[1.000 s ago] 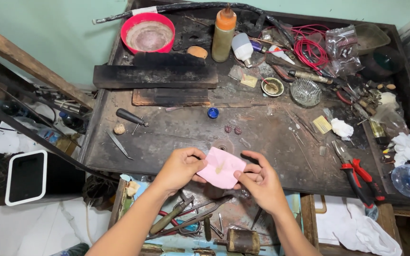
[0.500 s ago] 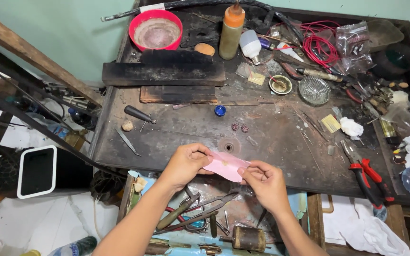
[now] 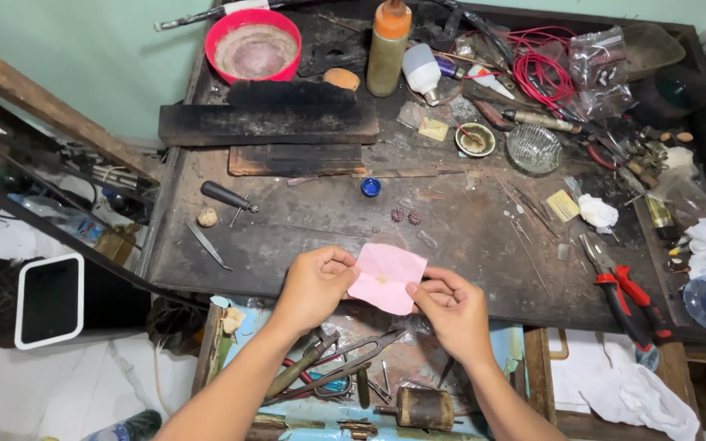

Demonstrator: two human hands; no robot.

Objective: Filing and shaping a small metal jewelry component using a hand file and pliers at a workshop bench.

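Pink paper sheet (image 3: 386,278) held between both hands at near edge of dark metal workbench (image 3: 304,220), over open drawer (image 3: 353,384) of tools. Left hand (image 3: 314,286) pinching sheet's left edge, fingers curled closed on it. Right hand (image 3: 449,306) pinching lower right corner, thumb and fingers shut on paper. Sheet roughly flat, slightly tilted, small yellowish speck near its middle; too small to tell what. Just beyond sheet on bench: two small dark red beaded balls (image 3: 406,216) side by side, small blue cap (image 3: 370,187) a bit farther back. Left part of bench: black-handled awl (image 3: 226,196), small round stone-like lump (image 3: 207,217) near it, thin metal tweezers (image 3: 205,244) lying loose. Back of bench: red bowl (image 3: 253,47) with greyish contents, charred black blocks (image 3: 270,122) stacked in front of it, orange-capped bottle (image 3: 388,46) upright, white bulb (image 3: 422,72) beside bottle. Right side cluttered: glass dish (image 3: 533,148), small round tin (image 3: 475,140), red wire coil (image 3: 545,73), red-handled pliers (image 3: 623,294) near right edge, white cloth wad (image 3: 597,212). In drawer below hands: long pliers and tongs (image 3: 332,367), wooden-wrapped cylinder (image 3: 422,406). White-framed black bin (image 3: 48,300) on floor at left.
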